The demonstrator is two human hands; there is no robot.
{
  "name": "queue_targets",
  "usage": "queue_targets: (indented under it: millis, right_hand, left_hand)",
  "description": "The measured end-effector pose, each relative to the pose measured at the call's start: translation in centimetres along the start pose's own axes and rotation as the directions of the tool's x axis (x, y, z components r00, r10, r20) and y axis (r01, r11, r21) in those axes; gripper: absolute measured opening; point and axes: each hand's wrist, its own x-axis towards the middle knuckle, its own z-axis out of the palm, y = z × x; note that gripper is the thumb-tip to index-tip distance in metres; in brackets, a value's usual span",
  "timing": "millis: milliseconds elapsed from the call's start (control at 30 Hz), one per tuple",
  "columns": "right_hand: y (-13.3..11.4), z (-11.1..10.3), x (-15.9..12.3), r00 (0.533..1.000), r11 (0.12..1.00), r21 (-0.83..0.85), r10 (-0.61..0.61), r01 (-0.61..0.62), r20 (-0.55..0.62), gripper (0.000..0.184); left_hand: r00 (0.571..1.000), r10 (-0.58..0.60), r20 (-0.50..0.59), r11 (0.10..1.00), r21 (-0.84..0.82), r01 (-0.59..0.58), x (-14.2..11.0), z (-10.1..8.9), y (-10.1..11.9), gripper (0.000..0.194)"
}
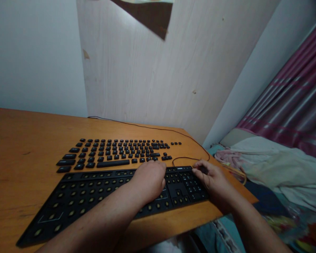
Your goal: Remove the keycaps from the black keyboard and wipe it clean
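Note:
A black keyboard (100,191) lies across the front of the desk, tilted in view. Most of its main field shows bare key posts, while the number pad (193,186) at its right end bears keycaps. My left hand (150,179) is over the middle of the keyboard, fingers curled down and closed; whatever they hold is hidden. At the far right corner, the thumb and fingers of my right hand (209,174) close on the keyboard's edge, with a dark gap between them. Behind the keyboard, loose black keycaps (117,157) are laid out in rows, with a long spacebar (113,163) nearest.
A thin black cable (137,124) runs along the back of the wooden desk (37,140) and loops to the keyboard. To the right, beyond the desk edge, are rumpled bedding (279,158) and a purple curtain (292,95). A pale panel wall stands behind.

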Motion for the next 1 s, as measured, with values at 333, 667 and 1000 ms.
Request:
queue_targets:
  millis: [333,667,1000]
  right_hand:
    - [1.8,-0.2,1.4,0.994,0.986,-0.168,0.006,0.013,0.11,0.028]
    - [-4.7,1.6,1.1,0.986,0.93,0.335,0.113,-0.149,0.125,0.038]
    - [-7.3,4.4,1.6,0.939,0.753,0.59,0.105,-0.291,0.329,0.034]
  left_hand:
    - [1.0,-0.014,-0.007,1.0,0.007,0.014,-0.1,-0.1,0.0,0.017]
    - [0.992,-0.041,-0.117,0.974,-0.226,0.014,0.1,0.4,-0.2,0.023]
    - [0.977,-0.083,-0.197,0.624,-0.774,-0.104,0.9,0.4,0.3,0.025]
